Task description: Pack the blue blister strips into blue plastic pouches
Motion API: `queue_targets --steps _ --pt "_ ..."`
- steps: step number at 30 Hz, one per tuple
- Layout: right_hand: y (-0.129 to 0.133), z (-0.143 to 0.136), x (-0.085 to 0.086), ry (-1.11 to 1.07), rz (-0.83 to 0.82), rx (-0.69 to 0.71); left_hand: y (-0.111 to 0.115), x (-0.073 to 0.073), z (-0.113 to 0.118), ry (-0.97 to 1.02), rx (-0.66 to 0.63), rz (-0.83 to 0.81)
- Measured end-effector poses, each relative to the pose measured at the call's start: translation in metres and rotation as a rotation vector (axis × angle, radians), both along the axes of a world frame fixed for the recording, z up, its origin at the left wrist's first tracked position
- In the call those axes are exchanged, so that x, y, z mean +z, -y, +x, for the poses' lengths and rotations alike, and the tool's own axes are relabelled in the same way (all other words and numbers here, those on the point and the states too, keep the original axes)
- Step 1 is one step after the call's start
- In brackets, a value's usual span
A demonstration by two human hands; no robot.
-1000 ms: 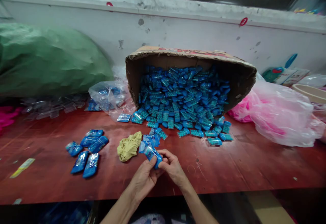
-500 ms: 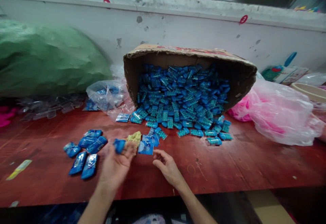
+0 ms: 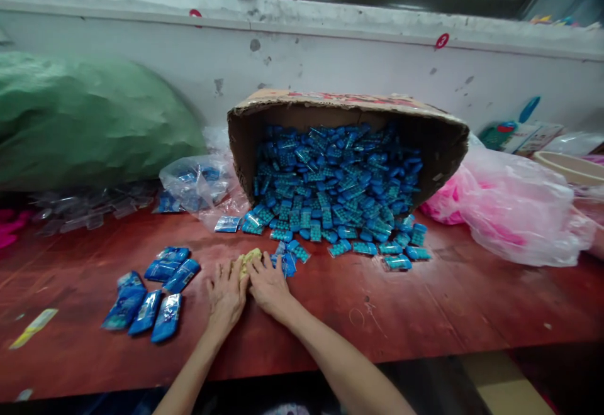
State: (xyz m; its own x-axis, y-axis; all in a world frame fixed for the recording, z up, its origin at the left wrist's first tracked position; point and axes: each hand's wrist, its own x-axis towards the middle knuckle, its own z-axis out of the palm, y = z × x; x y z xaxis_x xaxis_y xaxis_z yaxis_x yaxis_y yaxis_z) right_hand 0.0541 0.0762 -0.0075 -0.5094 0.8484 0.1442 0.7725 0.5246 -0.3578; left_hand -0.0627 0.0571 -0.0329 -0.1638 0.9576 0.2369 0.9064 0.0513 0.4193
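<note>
My left hand (image 3: 226,294) rests on the red tabletop with its fingers stretched forward, their tips at a crumpled yellow lump (image 3: 251,256). My right hand (image 3: 270,286) lies close beside it, fingers extended over the lump's right side and the edge of some flat blue printed cards (image 3: 287,264). What lies under the fingertips is hidden. Several blue wrapped packs (image 3: 166,317) lie in a loose group left of my hands. Beyond them, small clear containers with blue caps and turquoise pellets (image 3: 325,207) spill towards me.
A cardboard box (image 3: 443,144) lies on its side at the back, full of the containers. A large green sack (image 3: 85,119) and a clear bag (image 3: 193,179) stand left; a pink-and-white plastic bag (image 3: 523,207) sits right. A yellow-and-white strip (image 3: 34,328) lies far left.
The blue pack that was in my left hand now lies with the group on the left. Both hands have come together at the yellow lump, the right one moving left.
</note>
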Motion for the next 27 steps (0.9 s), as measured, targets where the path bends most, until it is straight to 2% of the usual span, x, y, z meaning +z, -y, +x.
queue_targets --steps 3,6,10,13,15,18,20,22,24,27 --pt "-0.012 -0.006 -0.002 -0.005 0.012 0.015 -0.010 -0.003 -0.011 -0.040 -0.007 0.037" --pt "-0.010 0.011 -0.001 -0.013 0.013 -0.003 -0.015 0.001 -0.014 0.060 0.015 0.087" --pt "0.008 0.046 -0.008 -0.030 0.018 -0.172 -0.021 -0.002 -0.001 0.130 0.131 0.141" --pt "0.016 0.060 -0.016 -0.051 0.036 -0.237 -0.024 0.000 0.012 0.149 0.187 0.169" --pt "0.018 0.061 -0.018 -0.063 0.049 -0.245 -0.019 0.007 0.018 0.207 0.191 0.229" --pt "0.019 0.060 -0.014 -0.082 0.069 -0.258 0.000 0.021 0.027 0.454 0.143 0.307" --pt "0.021 0.061 -0.011 -0.111 0.089 -0.279 0.017 0.026 0.036 0.666 0.160 0.214" --pt "0.024 0.062 -0.008 -0.144 0.099 -0.302 0.029 0.026 0.047 0.902 0.230 0.005" --pt "0.028 0.062 -0.006 -0.164 0.082 -0.308 0.034 0.024 0.057 1.118 0.295 -0.157" --pt "0.033 0.061 0.000 -0.194 0.045 -0.308 0.033 0.022 0.067 1.347 0.315 -0.241"
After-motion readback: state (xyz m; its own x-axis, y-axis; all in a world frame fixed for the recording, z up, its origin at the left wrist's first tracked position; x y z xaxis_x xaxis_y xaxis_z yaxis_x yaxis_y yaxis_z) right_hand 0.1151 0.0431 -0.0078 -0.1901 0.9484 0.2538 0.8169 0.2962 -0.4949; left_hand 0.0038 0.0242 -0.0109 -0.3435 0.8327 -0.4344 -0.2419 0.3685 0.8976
